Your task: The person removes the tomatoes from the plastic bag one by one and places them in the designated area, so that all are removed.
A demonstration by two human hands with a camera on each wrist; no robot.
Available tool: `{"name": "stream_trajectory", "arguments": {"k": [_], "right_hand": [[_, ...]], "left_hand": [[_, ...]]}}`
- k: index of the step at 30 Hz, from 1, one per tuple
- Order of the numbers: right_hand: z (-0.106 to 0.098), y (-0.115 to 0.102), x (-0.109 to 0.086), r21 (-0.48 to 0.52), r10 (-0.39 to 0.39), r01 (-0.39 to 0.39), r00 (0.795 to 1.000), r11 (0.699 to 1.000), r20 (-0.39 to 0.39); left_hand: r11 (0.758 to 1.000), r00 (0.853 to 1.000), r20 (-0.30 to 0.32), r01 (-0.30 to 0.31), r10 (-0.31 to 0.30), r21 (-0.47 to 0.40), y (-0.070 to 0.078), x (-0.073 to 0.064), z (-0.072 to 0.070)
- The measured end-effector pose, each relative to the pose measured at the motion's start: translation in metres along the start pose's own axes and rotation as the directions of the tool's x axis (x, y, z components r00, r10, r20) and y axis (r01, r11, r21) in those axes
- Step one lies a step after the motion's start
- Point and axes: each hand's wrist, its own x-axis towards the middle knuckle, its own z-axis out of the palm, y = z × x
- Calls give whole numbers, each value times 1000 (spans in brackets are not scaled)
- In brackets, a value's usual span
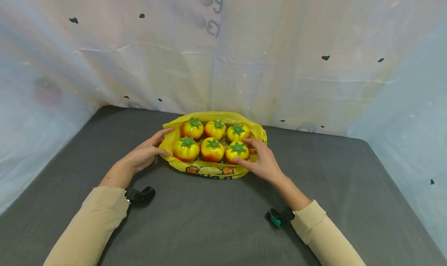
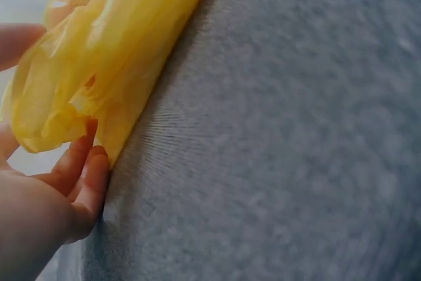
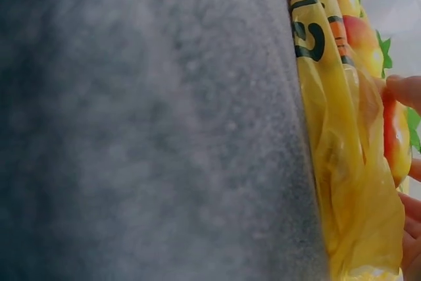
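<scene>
A yellow plastic bag [image 1: 209, 175] lies spread with its mouth upward, holding several yellow-red artificial tomatoes [image 1: 212, 150] with green leafy tops, set in two rows. At the bag's left end, my left hand [image 1: 144, 152] holds the rim between thumb and fingers; the left wrist view shows its fingers [image 2: 85, 179] against the crumpled plastic. My right hand [image 1: 263, 161] reaches over the right end and grips the front right tomato [image 1: 237, 152], thumb on the near side and index finger behind. Its other fingers are partly hidden. Dark print shows on the bag's near side.
The bag rests on a dark grey cloth-covered table [image 1: 209, 219] near its back edge. A pale translucent sheet [image 1: 244, 64] with small dark marks hangs behind and at both sides. Each wrist wears a black strap [image 1: 139, 195].
</scene>
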Motion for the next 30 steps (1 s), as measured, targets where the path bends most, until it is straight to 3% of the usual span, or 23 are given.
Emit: {"name": "stream_trajectory", "arguments": {"k": [6,30], "right_hand": [[1,1,-2,-10,-15,15,1000,1000,1],[-24,-5,3,-37,-40,33,981,999,-188]], "left_hand": [[999,1000,19,12,-11,-30,-1,-1,2],[1000,1000,21,8,-8,-30,0,0,2]]}}
